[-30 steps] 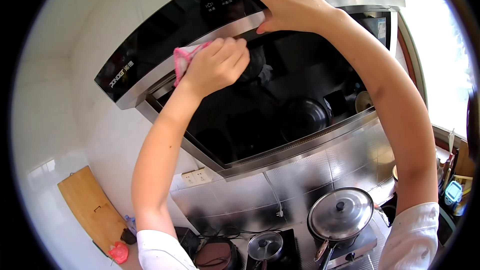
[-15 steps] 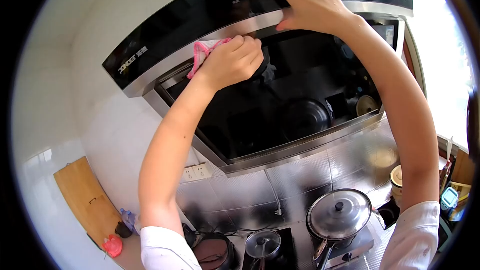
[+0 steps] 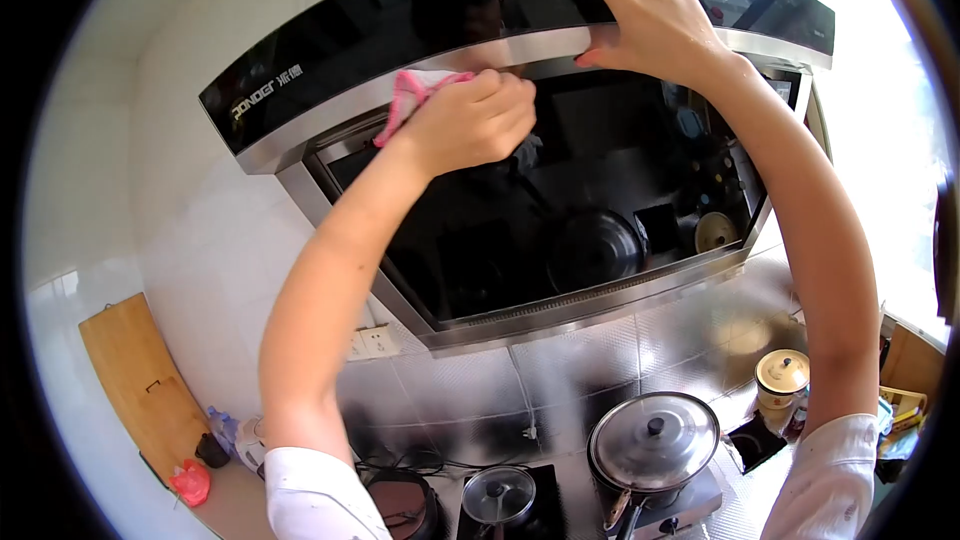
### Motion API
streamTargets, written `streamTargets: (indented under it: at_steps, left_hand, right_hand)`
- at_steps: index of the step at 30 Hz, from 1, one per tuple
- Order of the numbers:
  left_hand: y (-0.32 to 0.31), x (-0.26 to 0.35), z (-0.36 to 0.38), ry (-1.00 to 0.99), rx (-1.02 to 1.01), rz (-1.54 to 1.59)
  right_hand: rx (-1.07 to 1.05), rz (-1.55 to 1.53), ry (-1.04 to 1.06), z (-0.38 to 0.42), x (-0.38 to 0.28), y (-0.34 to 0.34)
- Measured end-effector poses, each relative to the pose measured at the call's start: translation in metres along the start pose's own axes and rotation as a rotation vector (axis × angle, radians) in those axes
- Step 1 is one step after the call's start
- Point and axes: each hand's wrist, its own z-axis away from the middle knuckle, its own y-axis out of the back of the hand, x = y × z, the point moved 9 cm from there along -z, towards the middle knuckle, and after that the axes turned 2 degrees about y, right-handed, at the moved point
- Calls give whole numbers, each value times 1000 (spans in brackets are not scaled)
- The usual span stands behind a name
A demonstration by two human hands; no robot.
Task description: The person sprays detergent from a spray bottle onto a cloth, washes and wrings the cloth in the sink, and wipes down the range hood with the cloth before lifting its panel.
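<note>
My left hand (image 3: 472,122) is closed around a white cleaning cloth with a pink edge (image 3: 412,95). It presses the cloth against the lower metal trim of a black range hood (image 3: 400,15), just above the glossy slanted panel (image 3: 560,200). Part of the cloth is hidden under my fingers. Higher up and to the right, my right hand (image 3: 655,25) rests on the hood's front with fingers spread, the thumb at the metal strip and the fingers over the black control face. It holds nothing.
Below the hood, a lidded pan (image 3: 655,440) sits on a gas stove (image 3: 690,505). Left of it are a small glass-lidded pot (image 3: 498,495) and a dark round appliance (image 3: 405,505). A cream lidded canister (image 3: 782,375) stands right. A wooden board (image 3: 140,370) leans at the left wall.
The view has shifted, so the hood and counter appear displaced. My left hand stays on the cloth at the trim. My right hand remains spread on the hood's front.
</note>
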Motion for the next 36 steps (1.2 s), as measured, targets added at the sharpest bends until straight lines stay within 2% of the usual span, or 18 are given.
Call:
streamTargets:
  at_steps: [4,8,10,12,13,17,20,26,30,33,36]
  left_hand:
    - [24,-14,47,-27,26,-95]
    - [19,-10,41,12,29,-122]
    - [5,-1,13,29,115,-23]
    - [-9,8,-15,34,51,-31]
    - [-10,10,-17,27,83,-113]
    - [16,-10,34,70,85,-31]
    - [31,-21,71,106,39,-117]
    - [3,-3,7,136,93,1]
    - [10,-8,26,145,44,-27]
    - [27,-18,58,146,98,-80]
    - [28,-16,56,154,171,-155]
  right_hand:
    - [10,-9,5,2,1,0]
    - [29,33,3,1,-2,-4]
    - [14,26,-2,2,0,-3]
    - [7,14,4,0,-2,-2]
    - [9,6,-3,0,0,-2]
    - [-9,-18,-14,1,1,-1]
    - [5,-23,4,0,-2,-2]
    - [-7,32,-4,2,0,-7]
    - [6,36,2,2,4,-7]
    - [22,58,1,3,1,-9]
    - [17,51,-1,3,0,-11]
